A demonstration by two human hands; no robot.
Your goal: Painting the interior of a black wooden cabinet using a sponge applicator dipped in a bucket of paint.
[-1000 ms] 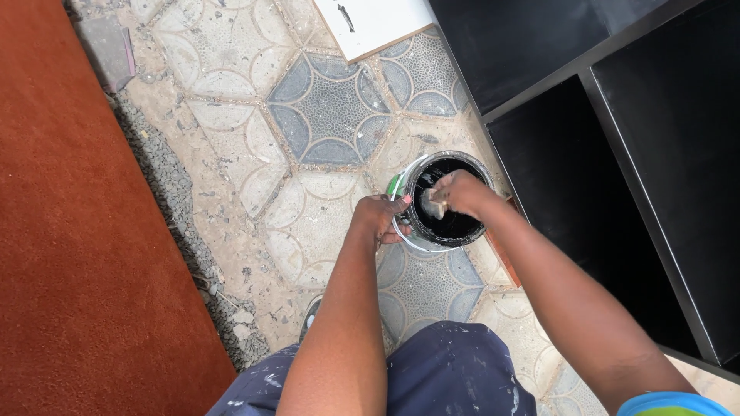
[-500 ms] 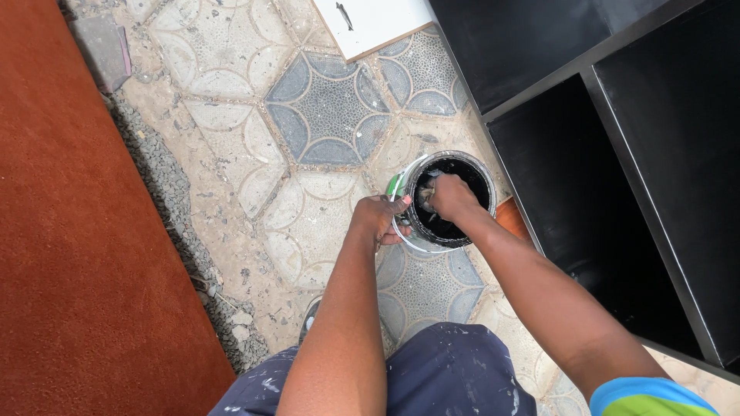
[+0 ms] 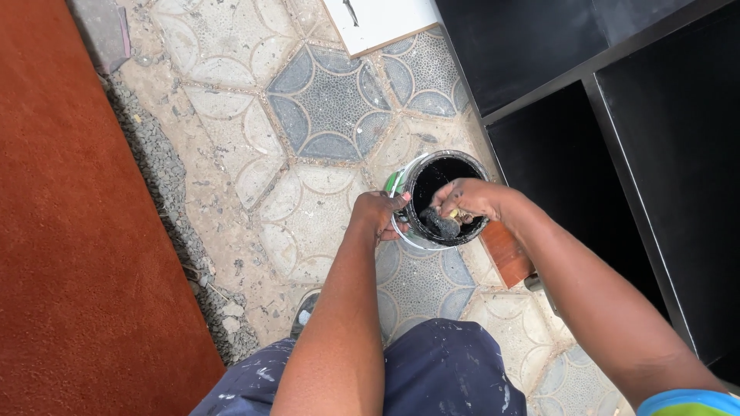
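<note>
Paint can (image 3: pixel 443 199) of black paint sits on the patterned tile floor (image 3: pixel 308 115) beside the black shelf unit (image 3: pixel 617 139). Your left hand (image 3: pixel 378 216) still grips its rim. Your right hand (image 3: pixel 470 202), closed around a paint-coated brush (image 3: pixel 441 223), has shifted from the can's middle toward its near-right edge.
</note>
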